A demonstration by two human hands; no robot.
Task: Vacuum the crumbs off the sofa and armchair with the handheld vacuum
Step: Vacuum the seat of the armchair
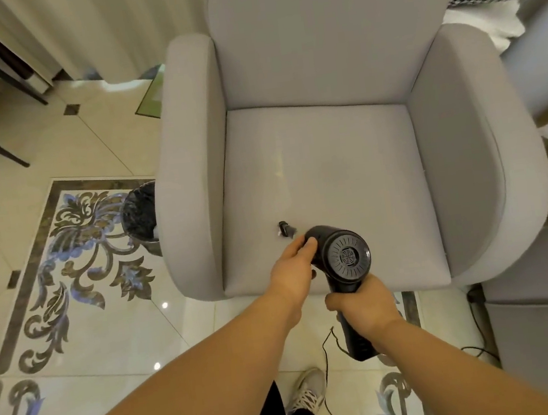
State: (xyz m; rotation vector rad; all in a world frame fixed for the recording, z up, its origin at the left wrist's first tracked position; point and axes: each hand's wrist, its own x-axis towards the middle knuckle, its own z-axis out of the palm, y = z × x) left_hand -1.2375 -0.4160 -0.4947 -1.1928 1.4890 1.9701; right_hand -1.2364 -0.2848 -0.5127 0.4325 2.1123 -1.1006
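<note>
A light grey armchair fills the middle of the view. A black handheld vacuum hovers over the front left of its seat cushion, its round vented rear facing me. Its narrow nozzle touches the cushion next to a few pale crumbs. My right hand grips the vacuum's handle from below. My left hand holds the left side of the vacuum's body, thumb on top.
A black bin with a bag stands left of the armchair on the patterned marble floor. A thin black cord trails by my shoe. Another grey seat lies at right; dark furniture legs at far left.
</note>
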